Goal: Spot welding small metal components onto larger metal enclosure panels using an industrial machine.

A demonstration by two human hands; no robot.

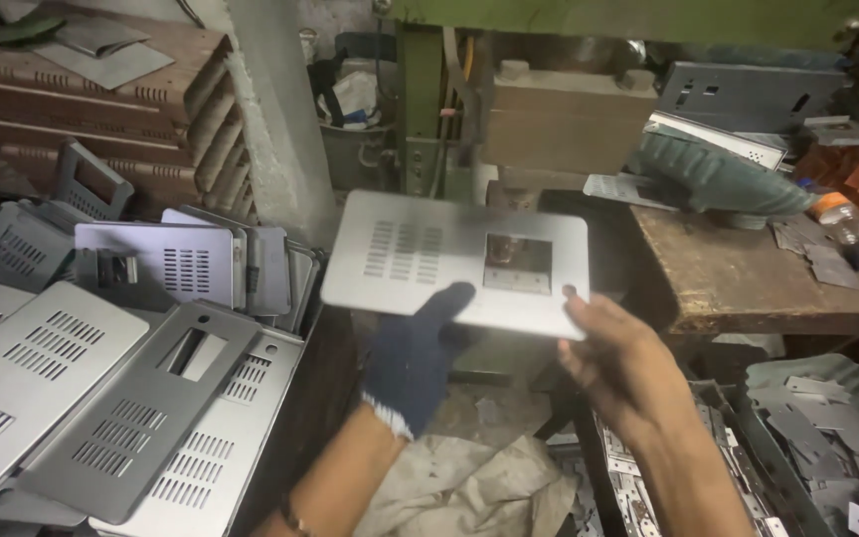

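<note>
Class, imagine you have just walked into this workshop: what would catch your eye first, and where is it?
First, the grey metal panel with vent slots and a square cut-out, held up mid-frame by a gloved left hand and a bare right hand. Next, the heap of similar slotted panels at lower left. At right, a worn wooden table stands above a bin of metal offcuts.

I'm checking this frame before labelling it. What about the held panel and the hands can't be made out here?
Head view:
- Metal panel: motion-blurred; its underside faces away.
- Left hand: the glove hides the skin; fingertips sit behind the panel.
- Right hand: fingers under the panel are hidden; only the thumb shows on top.
- Bin of offcuts: cut off by the frame's right edge.
</note>
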